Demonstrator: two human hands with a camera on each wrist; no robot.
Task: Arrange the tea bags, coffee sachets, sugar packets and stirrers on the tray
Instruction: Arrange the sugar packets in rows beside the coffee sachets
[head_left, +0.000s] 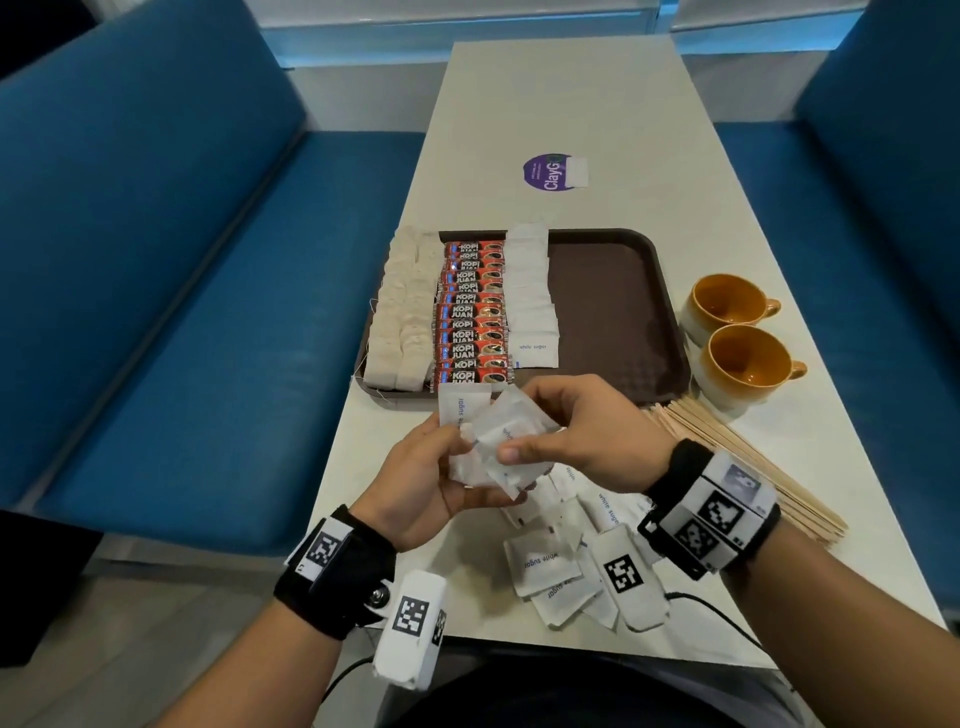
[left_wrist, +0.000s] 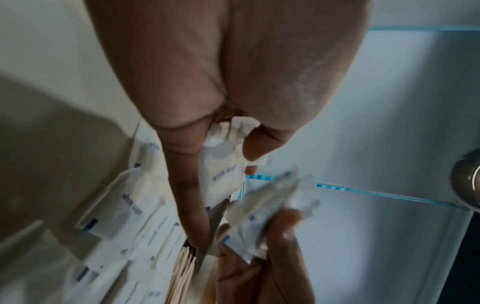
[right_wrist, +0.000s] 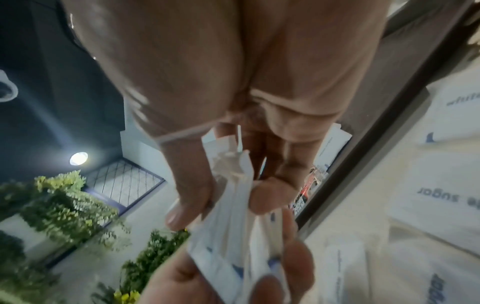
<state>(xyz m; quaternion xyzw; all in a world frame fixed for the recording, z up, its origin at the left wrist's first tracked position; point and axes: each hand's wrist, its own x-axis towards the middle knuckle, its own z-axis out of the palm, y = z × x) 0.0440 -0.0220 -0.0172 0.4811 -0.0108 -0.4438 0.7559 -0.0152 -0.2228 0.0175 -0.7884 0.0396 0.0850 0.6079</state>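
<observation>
Blue padded bench (head_left: 171, 291): I'm seeing it running along the left of the long white table (head_left: 550, 104).
Brown plastic tray (head_left: 613, 312): sitting mid-table w/ three columns filling its left half.
Beige tea bags (head_left: 402, 312): lying in two rows at the tray's far left, overhanging its left rim.
Red coffee sachets marked KOPI JUAN (head_left: 470, 312): stacking in one overlapping column just right of the tea bags.
White sugar packets on tray (head_left: 532, 296): forming a column just right of the sachets; tray's right half is showing bare brown.
Left hand (head_left: 426, 483): I'm watching it curl around a bunch of white sugar packets (head_left: 498, 441), thumb and fingers pinching them, above the table's near edge, in front of the tray.
Right hand (head_left: 582, 431): thumb and fingertips are pinching the same bunch from the right; wrist views are showing both hands gripping the paper.
Loose white sugar packets (head_left: 561, 561): lying scattered on the table under and near the hands.
Thin wooden stirrers (head_left: 743, 457): lying in a bundle on the table, right of the hands, off the tray.
Two orange-glazed ceramic cups (head_left: 737, 332): standing just right of the tray, beside each other.
</observation>
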